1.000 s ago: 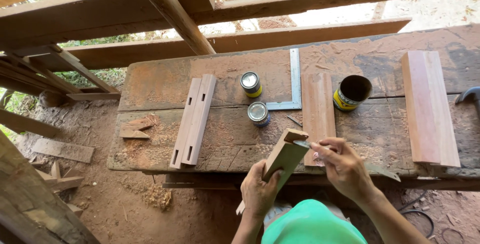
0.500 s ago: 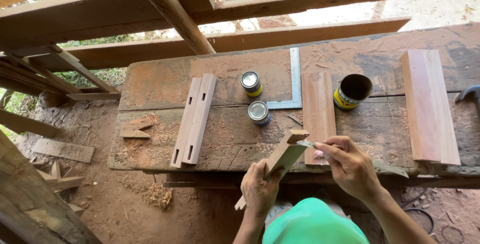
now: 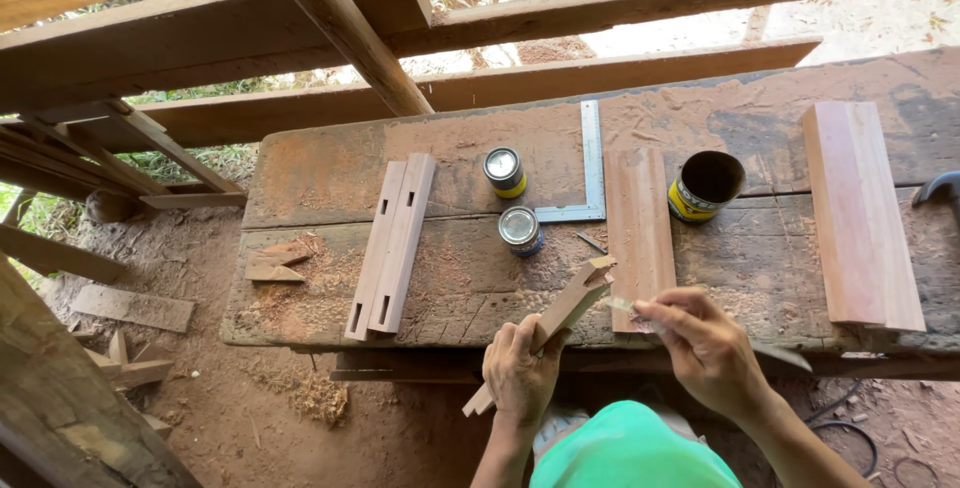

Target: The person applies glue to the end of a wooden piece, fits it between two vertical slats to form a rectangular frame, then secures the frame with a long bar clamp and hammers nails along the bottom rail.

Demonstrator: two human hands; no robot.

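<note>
Left hand (image 3: 520,373) wrapped round a narrow wooden slat (image 3: 545,333), fingers closed on its middle, slat tilted up and away so its notched top end sits just over the near edge of the worktop (image 3: 320,173); lower end sticks out below the hand. Held at that angle probably to bring the notched end up to the other hand. Right hand (image 3: 705,348) pinches a small thin tool, maybe a brush or blade (image 3: 622,305), fingers closed on it, tip touching or just beside the slat's top end; can't tell which.

Slat runs through the left palm, thumb on the near face, top end clear of the fingers.

On the worktop: open yellow-and-black can (image 3: 705,186) near the right hand, likely kept in reach; two small closed tins (image 3: 505,171) (image 3: 520,230), metal square (image 3: 590,163), flat board (image 3: 640,223) just beyond the right hand, wide board (image 3: 862,210) at right, pair of slotted slats (image 3: 392,243) at left, wood offcuts (image 3: 275,260)
</note>
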